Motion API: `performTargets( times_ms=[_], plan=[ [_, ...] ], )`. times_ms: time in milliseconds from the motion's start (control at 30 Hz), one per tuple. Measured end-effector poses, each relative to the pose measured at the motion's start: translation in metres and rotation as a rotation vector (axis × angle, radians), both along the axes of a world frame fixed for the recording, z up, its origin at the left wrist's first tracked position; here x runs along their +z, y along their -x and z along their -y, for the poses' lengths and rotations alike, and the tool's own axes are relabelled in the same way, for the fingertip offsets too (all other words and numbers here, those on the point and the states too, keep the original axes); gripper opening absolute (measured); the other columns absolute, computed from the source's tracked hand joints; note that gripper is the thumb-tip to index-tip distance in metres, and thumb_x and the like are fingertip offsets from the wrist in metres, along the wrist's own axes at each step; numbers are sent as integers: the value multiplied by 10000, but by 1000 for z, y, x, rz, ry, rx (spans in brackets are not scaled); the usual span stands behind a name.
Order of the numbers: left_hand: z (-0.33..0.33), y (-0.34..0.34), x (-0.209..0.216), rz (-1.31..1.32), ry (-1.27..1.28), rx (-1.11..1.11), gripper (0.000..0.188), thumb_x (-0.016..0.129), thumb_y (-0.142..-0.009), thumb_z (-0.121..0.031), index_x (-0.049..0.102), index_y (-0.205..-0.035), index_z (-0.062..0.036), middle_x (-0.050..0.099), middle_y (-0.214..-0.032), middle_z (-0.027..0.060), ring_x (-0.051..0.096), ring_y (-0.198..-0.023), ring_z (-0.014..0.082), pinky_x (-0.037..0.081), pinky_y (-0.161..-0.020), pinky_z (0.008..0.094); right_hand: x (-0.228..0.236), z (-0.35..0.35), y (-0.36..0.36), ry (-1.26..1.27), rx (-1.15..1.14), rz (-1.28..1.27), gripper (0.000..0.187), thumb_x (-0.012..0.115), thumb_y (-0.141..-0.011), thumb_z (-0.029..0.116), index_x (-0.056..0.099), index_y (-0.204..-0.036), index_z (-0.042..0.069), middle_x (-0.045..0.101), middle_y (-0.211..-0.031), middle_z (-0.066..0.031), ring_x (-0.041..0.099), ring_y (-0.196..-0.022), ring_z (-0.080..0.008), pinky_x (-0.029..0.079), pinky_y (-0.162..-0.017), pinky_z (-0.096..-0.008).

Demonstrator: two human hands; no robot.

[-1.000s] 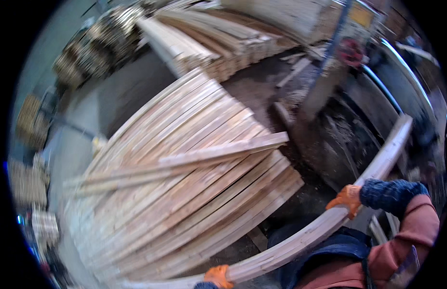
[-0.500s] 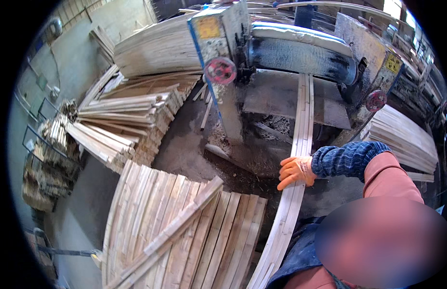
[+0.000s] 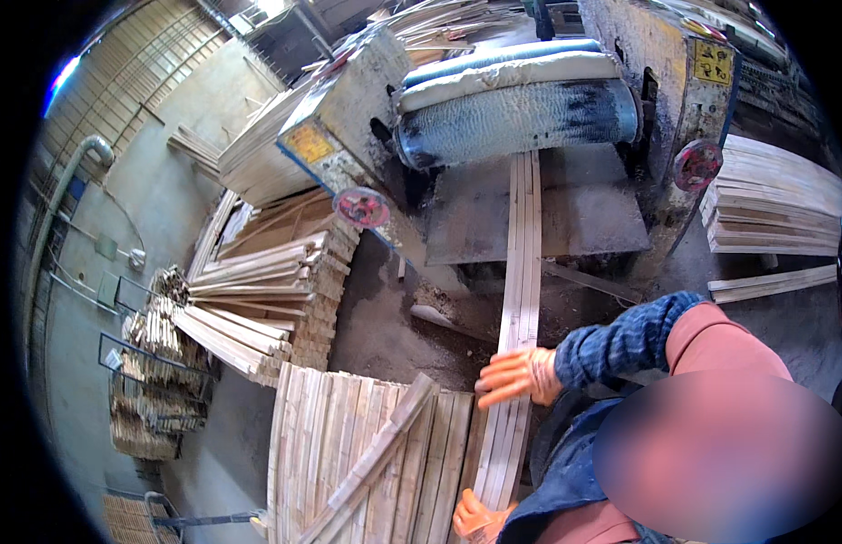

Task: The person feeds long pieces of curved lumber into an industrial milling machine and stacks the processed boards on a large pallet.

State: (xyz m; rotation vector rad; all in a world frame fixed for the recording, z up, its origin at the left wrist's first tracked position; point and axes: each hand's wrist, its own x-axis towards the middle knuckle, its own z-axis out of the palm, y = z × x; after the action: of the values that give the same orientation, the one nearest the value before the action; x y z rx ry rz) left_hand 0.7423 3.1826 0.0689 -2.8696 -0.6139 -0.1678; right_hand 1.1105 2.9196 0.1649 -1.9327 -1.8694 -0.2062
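Several long, pale wooden strips (image 3: 522,263) lie side by side, their far ends beneath a blue-grey roller (image 3: 521,122) on a machine. My right hand (image 3: 521,375), in an orange glove, lies across the strips with its fingers stretched out flat. Lower down, my left hand (image 3: 478,520), also gloved in orange, grips the near part of the strips at their left edge; my apron and arm partly hide it. Left of the strips stands a stack of wooden strips (image 3: 335,417), with one strip (image 3: 376,462) lying diagonally on top.
Red handwheels (image 3: 361,207) (image 3: 697,165) sit on the machine's two posts. A flat metal plate (image 3: 584,213) extends below the roller. More strips are piled at left (image 3: 258,317) and at right (image 3: 774,199). A cart with bundled wood (image 3: 158,381) stands by the left wall.
The view has shifted. My left hand has come into sight at the lower part of the strips. My right hand still rests across them, its fingers now straighter.
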Motion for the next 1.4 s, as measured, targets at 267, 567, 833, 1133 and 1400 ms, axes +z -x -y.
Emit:
performTargets(
  times_ms=[267, 567, 833, 1133, 1400],
  plan=[
    [122, -113, 112, 216, 438, -124, 877, 845, -627, -450, 600, -1352, -20, 696, -1208, 214, 660, -1156, 409, 498, -1027, 555, -2, 30, -55, 196, 139, 58, 1169, 857, -490, 268, 449, -1586, 297, 667, -1229, -23, 647, -1106, -264, 377, -1174, -523],
    [79, 24, 151, 344, -82, -87, 576, 477, -1047, -469, 721, -1283, -3, 740, -1165, 225, 709, -1092, 418, 532, -986, 552, 20, 72, -152, 421, 32, 99, 1298, 933, -440, 202, 404, -1615, 354, 629, -1426, -20, 575, -1343, -256, 305, -1277, -521],
    [24, 67, 118, -14, 265, 161, 863, 896, -573, -470, 617, -1283, -65, 675, -1173, 167, 633, -1112, 383, 473, -997, 513, 38, 78, -168, 484, -487, 1, 1083, 896, -627, 52, 434, -1590, 231, 443, -1641, -142, 323, -1571, -346, 235, -1313, -531],
    [95, -59, 143, -208, 500, 234, 966, 869, -631, -495, 516, -1448, -119, 657, -1264, 154, 618, -1190, 373, 468, -1059, 500, 26, 7, -32, 270, 225, -42, 1173, 860, -529, 144, 419, -1608, 275, 533, -1553, -121, 507, -1447, -337, 316, -1266, -548],
    [115, -92, 148, 295, 568, 99, 1048, 863, -681, -568, 488, -1544, -105, 609, -1448, 168, 548, -1381, 336, 346, -1207, 556, 51, -42, 9, 653, 345, -84, 1112, 906, -575, 240, 425, -1577, 210, 616, -1438, -107, 590, -1321, -332, 409, -1173, -498]
  ],
)
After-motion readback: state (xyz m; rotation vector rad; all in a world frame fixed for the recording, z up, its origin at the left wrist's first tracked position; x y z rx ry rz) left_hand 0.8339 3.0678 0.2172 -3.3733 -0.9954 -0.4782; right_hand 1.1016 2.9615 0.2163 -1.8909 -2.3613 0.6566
